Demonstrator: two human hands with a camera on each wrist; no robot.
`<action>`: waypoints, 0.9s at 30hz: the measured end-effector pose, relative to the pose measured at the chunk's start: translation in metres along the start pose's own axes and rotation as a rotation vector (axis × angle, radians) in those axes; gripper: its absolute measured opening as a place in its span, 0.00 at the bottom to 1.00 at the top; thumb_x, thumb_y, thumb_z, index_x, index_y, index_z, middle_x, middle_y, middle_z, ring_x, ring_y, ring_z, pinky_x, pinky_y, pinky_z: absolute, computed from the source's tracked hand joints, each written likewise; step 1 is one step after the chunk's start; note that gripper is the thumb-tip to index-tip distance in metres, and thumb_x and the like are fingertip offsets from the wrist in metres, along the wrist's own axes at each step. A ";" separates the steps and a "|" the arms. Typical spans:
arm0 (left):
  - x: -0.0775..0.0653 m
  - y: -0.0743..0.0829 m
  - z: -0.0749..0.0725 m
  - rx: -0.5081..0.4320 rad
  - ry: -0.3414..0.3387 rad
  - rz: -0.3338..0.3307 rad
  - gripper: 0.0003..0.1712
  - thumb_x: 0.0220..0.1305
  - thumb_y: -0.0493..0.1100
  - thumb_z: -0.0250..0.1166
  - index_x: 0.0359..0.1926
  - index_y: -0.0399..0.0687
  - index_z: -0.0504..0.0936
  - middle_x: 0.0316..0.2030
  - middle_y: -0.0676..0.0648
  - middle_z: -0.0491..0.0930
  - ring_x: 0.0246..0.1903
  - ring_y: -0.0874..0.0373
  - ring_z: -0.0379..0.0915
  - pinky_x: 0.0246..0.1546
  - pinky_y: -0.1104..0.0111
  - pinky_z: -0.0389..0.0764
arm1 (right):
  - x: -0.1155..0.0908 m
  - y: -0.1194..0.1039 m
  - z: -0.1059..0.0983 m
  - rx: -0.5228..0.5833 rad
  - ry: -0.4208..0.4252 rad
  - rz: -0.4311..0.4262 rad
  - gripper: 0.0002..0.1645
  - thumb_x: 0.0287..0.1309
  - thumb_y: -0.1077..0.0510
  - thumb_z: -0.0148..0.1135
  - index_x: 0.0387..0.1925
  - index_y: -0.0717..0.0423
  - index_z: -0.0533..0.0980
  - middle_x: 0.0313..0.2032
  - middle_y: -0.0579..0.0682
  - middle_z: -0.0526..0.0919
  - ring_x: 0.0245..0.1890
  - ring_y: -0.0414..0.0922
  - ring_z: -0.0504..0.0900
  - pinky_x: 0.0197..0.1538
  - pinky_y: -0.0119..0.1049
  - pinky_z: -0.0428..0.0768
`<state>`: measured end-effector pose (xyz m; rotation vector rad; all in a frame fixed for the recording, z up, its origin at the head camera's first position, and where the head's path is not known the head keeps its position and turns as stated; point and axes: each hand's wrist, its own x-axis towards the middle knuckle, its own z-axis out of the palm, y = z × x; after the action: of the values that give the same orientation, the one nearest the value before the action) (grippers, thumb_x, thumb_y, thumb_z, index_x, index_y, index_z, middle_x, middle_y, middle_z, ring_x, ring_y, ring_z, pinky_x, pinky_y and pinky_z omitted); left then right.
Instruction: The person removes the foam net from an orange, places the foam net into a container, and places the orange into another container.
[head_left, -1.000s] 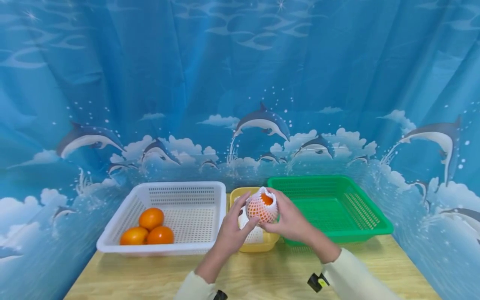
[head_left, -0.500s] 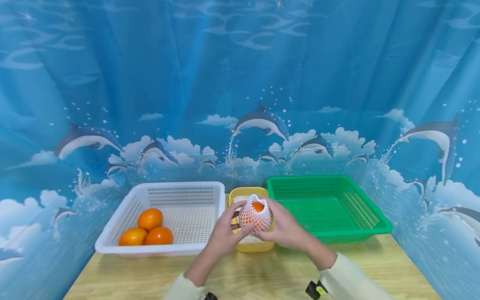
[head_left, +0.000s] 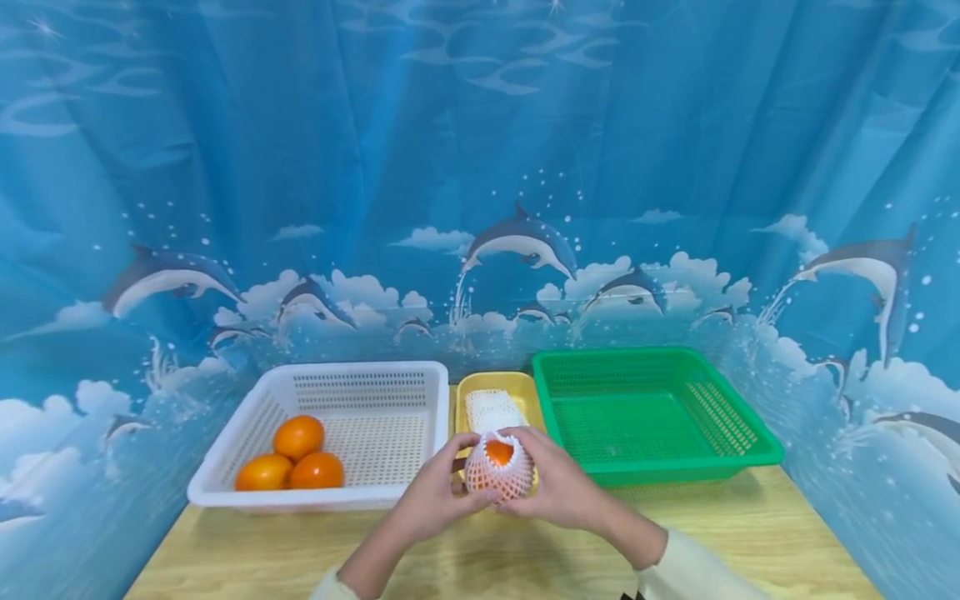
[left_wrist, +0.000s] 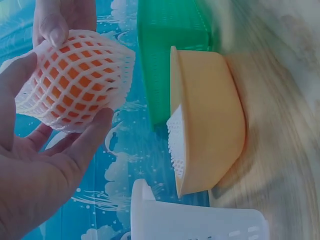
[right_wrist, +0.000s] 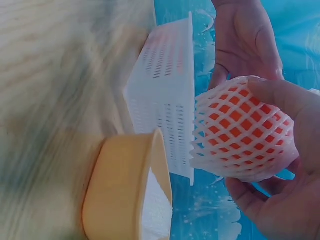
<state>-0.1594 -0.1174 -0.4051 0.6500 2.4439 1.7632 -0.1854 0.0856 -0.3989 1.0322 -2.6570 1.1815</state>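
Note:
An orange [head_left: 499, 452] sits inside a white foam net sleeve [head_left: 498, 480], its top showing through the sleeve's open end in the head view. My left hand [head_left: 433, 498] grips the wrapped fruit from the left, thumb in front and fingers behind. From the right, my right hand [head_left: 564, 485] holds it with curled fingers and thumb. The left wrist view shows the netted orange [left_wrist: 75, 82] raised off the table between both hands. Just behind it, more white foam nets [head_left: 491, 408] lie in a small yellow basket [head_left: 534, 404].
A white basket [head_left: 318, 497] on the left holds three oranges [head_left: 298, 437] in its left front part. On the right stands a green basket [head_left: 675, 471]. The wooden table [head_left: 480, 567] extends in front, and a blue dolphin-printed curtain [head_left: 420, 150] hangs behind.
Both hands have moved down and slightly left with the netted orange, toward the table's front. More of the yellow basket and the foam nets in it now shows.

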 end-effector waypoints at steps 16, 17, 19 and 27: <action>-0.024 -0.029 0.014 0.060 -0.048 0.045 0.41 0.48 0.54 0.69 0.62 0.44 0.65 0.51 0.45 0.73 0.47 0.56 0.73 0.39 0.73 0.78 | -0.025 0.007 0.025 0.000 -0.068 -0.005 0.46 0.33 0.39 0.72 0.56 0.41 0.64 0.51 0.40 0.71 0.47 0.40 0.72 0.47 0.37 0.76; -0.026 -0.031 0.014 0.063 -0.050 0.045 0.40 0.47 0.54 0.69 0.61 0.45 0.66 0.50 0.46 0.74 0.46 0.57 0.73 0.39 0.74 0.78 | -0.026 0.008 0.028 -0.004 -0.072 -0.004 0.45 0.33 0.39 0.72 0.56 0.42 0.64 0.50 0.40 0.71 0.47 0.39 0.72 0.47 0.37 0.76; -0.027 -0.035 0.015 0.062 -0.057 0.039 0.38 0.47 0.54 0.69 0.59 0.48 0.68 0.49 0.49 0.75 0.45 0.58 0.73 0.38 0.74 0.78 | -0.029 0.009 0.033 -0.017 -0.074 0.000 0.45 0.33 0.39 0.72 0.56 0.43 0.64 0.50 0.41 0.71 0.47 0.39 0.72 0.47 0.36 0.76; -0.035 -0.052 0.021 0.149 -0.088 -0.038 0.36 0.45 0.56 0.70 0.56 0.53 0.71 0.49 0.53 0.74 0.44 0.61 0.72 0.35 0.75 0.77 | -0.042 0.015 0.051 -0.047 -0.103 0.038 0.45 0.33 0.39 0.72 0.56 0.41 0.64 0.50 0.40 0.70 0.45 0.37 0.71 0.44 0.32 0.77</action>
<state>-0.1367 -0.1254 -0.4665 0.6730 2.5266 1.5166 -0.1508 0.0815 -0.4575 1.0679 -2.7796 1.0950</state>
